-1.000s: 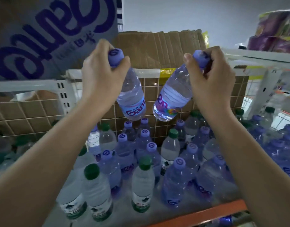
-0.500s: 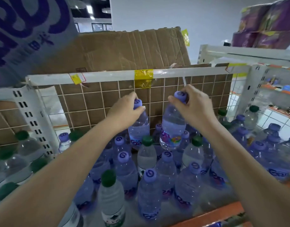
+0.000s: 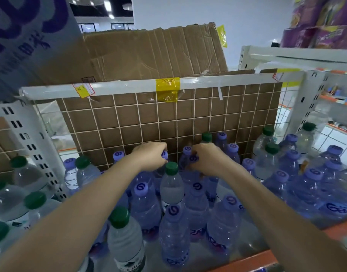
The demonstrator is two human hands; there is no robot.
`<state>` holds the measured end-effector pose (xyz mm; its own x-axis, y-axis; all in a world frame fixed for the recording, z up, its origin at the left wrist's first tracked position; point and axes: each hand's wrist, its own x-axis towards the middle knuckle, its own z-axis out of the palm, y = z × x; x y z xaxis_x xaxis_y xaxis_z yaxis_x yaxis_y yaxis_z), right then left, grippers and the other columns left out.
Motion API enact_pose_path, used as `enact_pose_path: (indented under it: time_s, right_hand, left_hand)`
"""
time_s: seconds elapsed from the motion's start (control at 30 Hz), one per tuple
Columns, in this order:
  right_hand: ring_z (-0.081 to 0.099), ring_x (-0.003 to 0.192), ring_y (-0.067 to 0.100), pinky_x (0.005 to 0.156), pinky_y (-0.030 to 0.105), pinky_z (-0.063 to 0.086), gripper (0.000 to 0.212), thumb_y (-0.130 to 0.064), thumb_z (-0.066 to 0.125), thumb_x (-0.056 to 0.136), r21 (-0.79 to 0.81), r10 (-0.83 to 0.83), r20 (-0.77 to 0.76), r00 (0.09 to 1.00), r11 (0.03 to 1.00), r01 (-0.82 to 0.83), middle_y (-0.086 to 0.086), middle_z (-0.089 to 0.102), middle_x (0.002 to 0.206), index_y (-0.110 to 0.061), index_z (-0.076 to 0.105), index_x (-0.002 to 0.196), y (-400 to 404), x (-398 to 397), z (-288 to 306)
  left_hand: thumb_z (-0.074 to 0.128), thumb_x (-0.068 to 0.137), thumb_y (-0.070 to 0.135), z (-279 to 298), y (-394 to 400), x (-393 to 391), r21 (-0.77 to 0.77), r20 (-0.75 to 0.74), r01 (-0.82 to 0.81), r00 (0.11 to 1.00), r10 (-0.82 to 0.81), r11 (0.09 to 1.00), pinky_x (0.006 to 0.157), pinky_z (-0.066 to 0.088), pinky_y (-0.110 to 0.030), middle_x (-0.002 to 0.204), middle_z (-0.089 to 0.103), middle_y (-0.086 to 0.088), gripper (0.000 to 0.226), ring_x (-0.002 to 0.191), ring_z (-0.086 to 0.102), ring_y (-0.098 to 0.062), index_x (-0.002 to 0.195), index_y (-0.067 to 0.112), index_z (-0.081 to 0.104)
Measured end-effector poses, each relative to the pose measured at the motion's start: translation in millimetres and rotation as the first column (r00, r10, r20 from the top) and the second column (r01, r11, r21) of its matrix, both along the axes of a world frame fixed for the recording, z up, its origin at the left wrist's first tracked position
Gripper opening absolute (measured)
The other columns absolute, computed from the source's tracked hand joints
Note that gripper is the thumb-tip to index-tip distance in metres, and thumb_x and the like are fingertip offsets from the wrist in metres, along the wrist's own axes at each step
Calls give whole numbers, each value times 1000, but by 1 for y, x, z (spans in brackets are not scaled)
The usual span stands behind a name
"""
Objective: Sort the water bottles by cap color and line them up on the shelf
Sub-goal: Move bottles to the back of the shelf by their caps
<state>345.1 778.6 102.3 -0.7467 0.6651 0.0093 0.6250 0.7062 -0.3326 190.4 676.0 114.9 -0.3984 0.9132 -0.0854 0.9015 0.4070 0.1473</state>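
Left grip (image 3: 151,156) is clamped on a purple-capped bottle (image 3: 164,154); right grip (image 3: 205,160) clamps another (image 3: 192,159). Both bottles stand at the shelf (image 3: 253,261) back, just before the grid (image 3: 168,122).

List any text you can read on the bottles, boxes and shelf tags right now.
"Gar": partial purple lettering on a purple-cap bottle label at right.
Large purple print on the box at upper left: cropped, unreadable.
Price tag on the shelf rail: too small.
Green-cap bottle label: blurred.
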Motion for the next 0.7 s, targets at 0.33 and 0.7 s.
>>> enact_pose_path:
  time_s: [0.33, 0.7]
  right_hand:
    - [67, 89, 28, 71, 34, 56, 28, -27, 61, 86, -24, 29, 135, 990, 999, -26, 11, 66, 104, -9, 62, 107, 0, 4, -2]
    - [56, 81, 22, 60, 25, 39, 46, -67, 60, 72, 229, -255, 396, 882, 958, 175, -3, 56, 85, -23, 52, 82, 4, 53, 29]
  left_hand:
    - [49, 95, 19, -12, 4, -4, 26, 285, 1, 959, -8, 1000, 101, 43, -34, 139, 50, -5, 42, 122, 50, -22, 137, 20, 49]
    - [53, 80, 70, 11, -30, 19, 38, 317, 92, 943, -99, 995, 74, 49, -32, 90, 64, 2, 51, 81, 62, -14, 96, 22, 62]
